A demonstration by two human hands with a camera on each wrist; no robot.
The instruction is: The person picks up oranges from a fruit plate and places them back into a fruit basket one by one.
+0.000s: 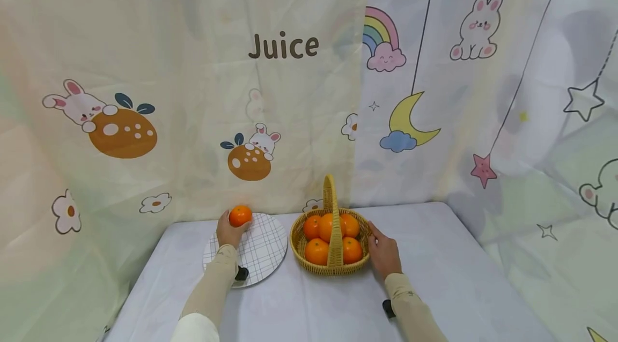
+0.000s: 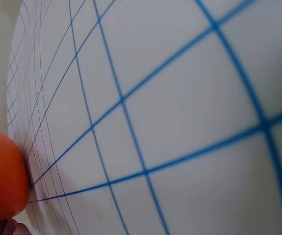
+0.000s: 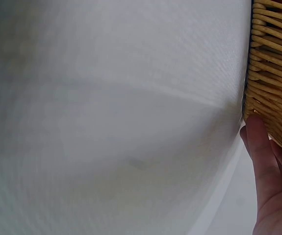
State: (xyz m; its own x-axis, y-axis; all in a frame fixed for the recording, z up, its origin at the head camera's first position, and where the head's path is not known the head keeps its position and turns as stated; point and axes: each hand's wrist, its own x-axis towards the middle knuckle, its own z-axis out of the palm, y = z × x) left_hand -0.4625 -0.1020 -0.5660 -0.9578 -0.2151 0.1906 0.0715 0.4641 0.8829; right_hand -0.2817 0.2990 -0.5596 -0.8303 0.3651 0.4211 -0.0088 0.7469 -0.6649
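The left hand (image 1: 230, 232) grips an orange (image 1: 240, 215) over the far edge of a round white plate (image 1: 263, 251) with a thin blue grid. Its fingers are curled round the fruit from below. In the left wrist view the orange (image 2: 3, 178) sits at the picture's left edge, right at the plate's surface (image 2: 180, 98); whether it touches the plate cannot be told.

Just right of the plate stands a woven basket (image 1: 333, 267) with an upright handle, and in it lie five more oranges (image 1: 317, 251). The right hand (image 1: 383, 253) rests against the basket's right side, its fingers (image 3: 258, 147) straight and laid on the wicker wall (image 3: 273, 73), holding nothing.

Plate and basket stand on a table (image 1: 434, 277) under a pale cloth. Behind hangs a curtain (image 1: 285, 47) printed with rabbits, a rainbow, a moon and the word "Juice".
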